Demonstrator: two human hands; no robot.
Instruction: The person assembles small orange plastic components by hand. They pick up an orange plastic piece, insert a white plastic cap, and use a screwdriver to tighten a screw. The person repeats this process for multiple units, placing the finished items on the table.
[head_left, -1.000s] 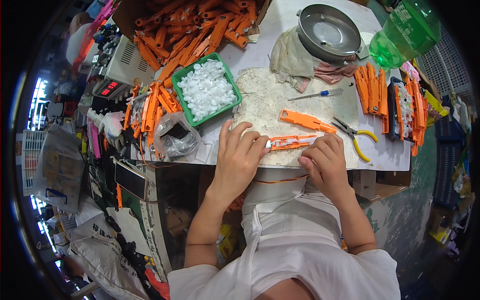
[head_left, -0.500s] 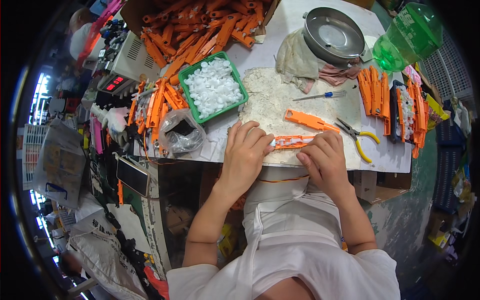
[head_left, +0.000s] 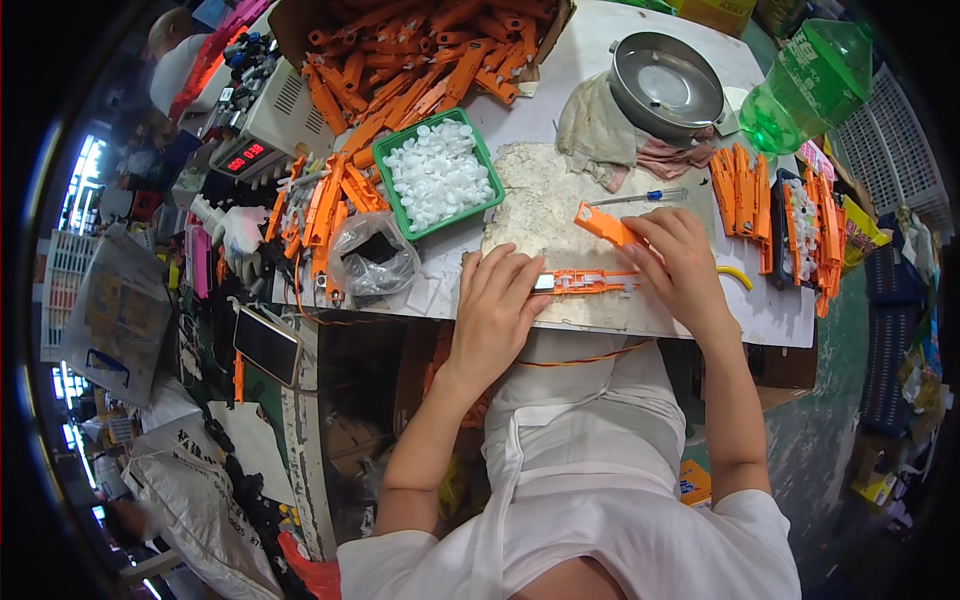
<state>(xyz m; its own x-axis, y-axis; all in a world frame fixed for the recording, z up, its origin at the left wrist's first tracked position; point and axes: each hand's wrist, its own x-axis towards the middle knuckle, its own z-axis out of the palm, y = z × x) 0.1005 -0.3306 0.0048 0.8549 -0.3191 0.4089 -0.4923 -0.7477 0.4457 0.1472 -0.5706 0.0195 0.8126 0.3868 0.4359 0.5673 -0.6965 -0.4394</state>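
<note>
An orange plastic housing half lies on the worn white work board, its inside with small white parts facing up. My left hand is closed on its left end, at a white block. Between the thumb and fingers of my right hand is an orange cover piece, lifted and tilted above the board, just beyond the housing half. A screwdriver with a blue and clear handle lies past that hand. My right hand hides most of the pliers; one yellow handle shows.
A green basket of white caps and a clear bag stand at left. Behind are a box of orange housings, a metal pan on rags and a green bottle. More orange pieces stand at right.
My right hand has left the housing half, moved right and away from me, and picked the orange cover piece up off the board. My left hand stays at the housing's left end.
</note>
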